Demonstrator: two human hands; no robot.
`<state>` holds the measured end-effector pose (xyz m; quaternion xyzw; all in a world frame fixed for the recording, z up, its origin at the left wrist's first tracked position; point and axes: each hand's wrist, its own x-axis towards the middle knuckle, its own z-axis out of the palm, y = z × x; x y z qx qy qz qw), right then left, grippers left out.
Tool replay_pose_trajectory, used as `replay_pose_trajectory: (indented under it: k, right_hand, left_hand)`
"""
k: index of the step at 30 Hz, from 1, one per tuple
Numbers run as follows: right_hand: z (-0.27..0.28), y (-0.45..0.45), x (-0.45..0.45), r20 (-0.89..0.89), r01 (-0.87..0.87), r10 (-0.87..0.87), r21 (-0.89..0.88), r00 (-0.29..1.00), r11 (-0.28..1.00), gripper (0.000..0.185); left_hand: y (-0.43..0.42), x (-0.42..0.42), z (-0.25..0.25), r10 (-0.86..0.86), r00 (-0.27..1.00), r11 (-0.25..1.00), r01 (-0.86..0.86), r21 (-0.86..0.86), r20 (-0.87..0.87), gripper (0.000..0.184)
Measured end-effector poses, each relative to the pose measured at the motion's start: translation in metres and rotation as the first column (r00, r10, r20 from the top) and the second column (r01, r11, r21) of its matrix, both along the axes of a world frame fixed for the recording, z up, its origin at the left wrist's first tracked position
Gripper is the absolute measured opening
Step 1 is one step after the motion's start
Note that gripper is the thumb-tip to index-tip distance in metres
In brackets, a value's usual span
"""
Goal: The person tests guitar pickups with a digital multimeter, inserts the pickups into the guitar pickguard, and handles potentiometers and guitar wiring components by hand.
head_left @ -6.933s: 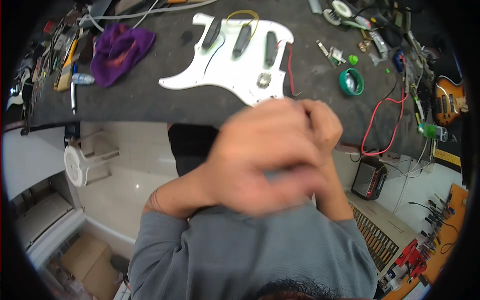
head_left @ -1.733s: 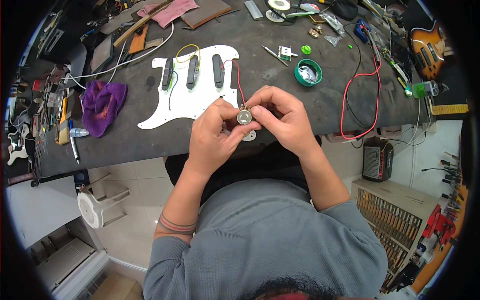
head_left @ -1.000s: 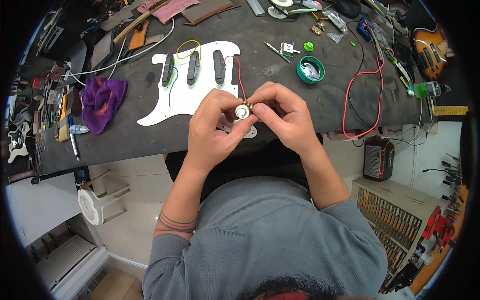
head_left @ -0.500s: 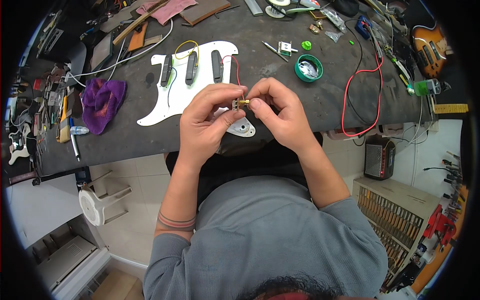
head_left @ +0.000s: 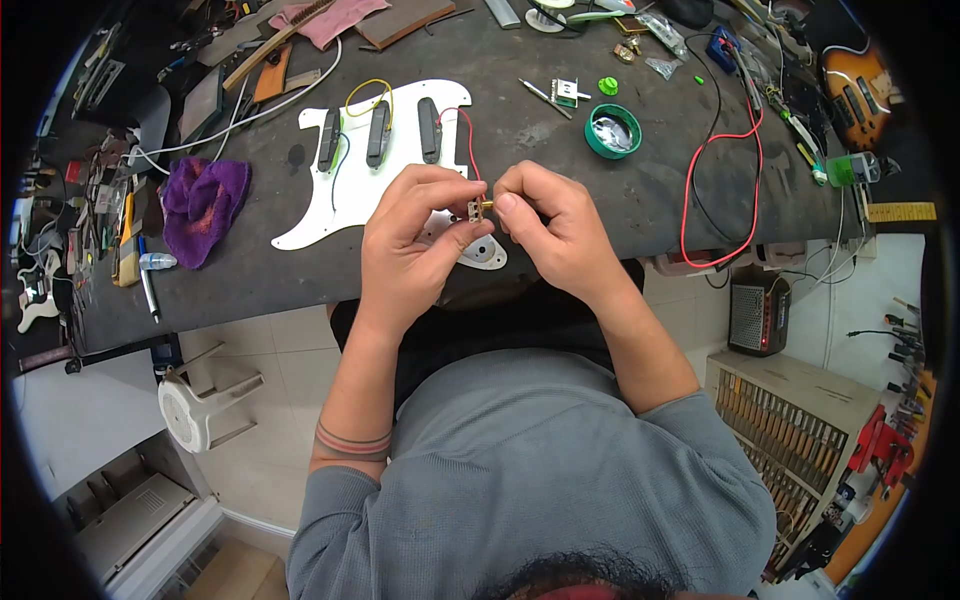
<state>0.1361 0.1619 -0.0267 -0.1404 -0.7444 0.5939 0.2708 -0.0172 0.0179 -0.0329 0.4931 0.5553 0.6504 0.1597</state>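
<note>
A small metal potentiometer (head_left: 475,211) with a brass shaft is held between my two hands above the bench edge. My left hand (head_left: 415,225) is closed, thumb and fingertips pinching its body. My right hand (head_left: 555,228) is closed around the brass shaft, thumb against curled index finger, hiding most of it. Behind them lies a white guitar pickguard (head_left: 315,208) carrying three black pickups (head_left: 379,135). A red wire (head_left: 471,140) runs from the right pickup down toward my hands. The pickguard's lower end (head_left: 485,253), with holes, shows below my fingers.
Right of the pickguard are a green round container (head_left: 612,132), a metal switch-like part (head_left: 566,93) and a pen-like tool (head_left: 545,99). Red and black cables (head_left: 685,215) loop farther right. A purple cloth (head_left: 203,208) lies at left, and a white stool (head_left: 187,410) stands below the bench.
The right fingers have come slightly closer to the left hand and cover more of the brass shaft. The whole bench view has shifted a little to the left.
</note>
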Motion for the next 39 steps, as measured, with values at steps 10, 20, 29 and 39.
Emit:
replay_pose_trajectory:
  k: [10,20,29,39]
  right_hand:
    - [-0.002,0.0,0.0,-0.044,-0.005,0.01,0.12,0.999,0.993,0.014]
    - [0.003,-0.007,0.002,-0.038,0.006,-0.003,0.095,0.999,0.995,0.012]
    - [-0.005,-0.003,0.0,-0.034,0.033,-0.028,0.155,0.999,0.987,0.015]
    - [0.001,0.001,0.002,-0.032,-0.046,0.052,0.161,0.998,0.986,0.015]
  left_hand:
    - [-0.006,-0.002,0.001,-0.004,0.996,0.997,-0.002,-0.072,-0.084,0.039]
    - [-0.002,0.001,0.001,0.061,0.998,0.998,-0.061,-0.012,0.019,0.035]
    - [-0.005,-0.003,-0.002,-0.025,0.997,0.999,0.023,-0.025,-0.067,0.041]
    - [-0.007,-0.002,0.002,0.002,0.999,0.998,-0.004,-0.056,-0.044,0.034]
